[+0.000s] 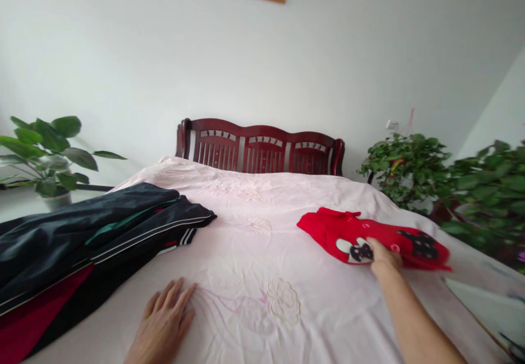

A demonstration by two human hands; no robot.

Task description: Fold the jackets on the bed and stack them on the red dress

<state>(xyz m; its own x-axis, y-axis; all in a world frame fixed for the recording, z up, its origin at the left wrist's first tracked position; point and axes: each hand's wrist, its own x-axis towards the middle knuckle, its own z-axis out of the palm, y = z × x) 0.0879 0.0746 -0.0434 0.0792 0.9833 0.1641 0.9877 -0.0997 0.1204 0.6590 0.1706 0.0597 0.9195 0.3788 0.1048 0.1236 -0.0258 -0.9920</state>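
My left hand [164, 317] lies palm down on the pale pink bedspread [229, 260], its fingers stretched out and holding nothing. To the right, my right hand [383, 254] is closed on the near edge of a red buttoned top [328, 235], thumb on its upper side; the other fingers are partly hidden. Black-and-white animal patches decorate the top, which lies sideways across the bed with its right end slightly blurred. Beyond my left hand, and not touched by it, a dark tracksuit garment [135, 227] with white piping and green and crimson panels is spread out.
A dark red wooden headboard [264, 148] stands at the far end against the white wall. Potted plants flank the bed, one broad-leaved plant [53, 156] at left and bushy plants [410, 169] at right. A pale flat surface [484, 309] is beside the bed's right edge.
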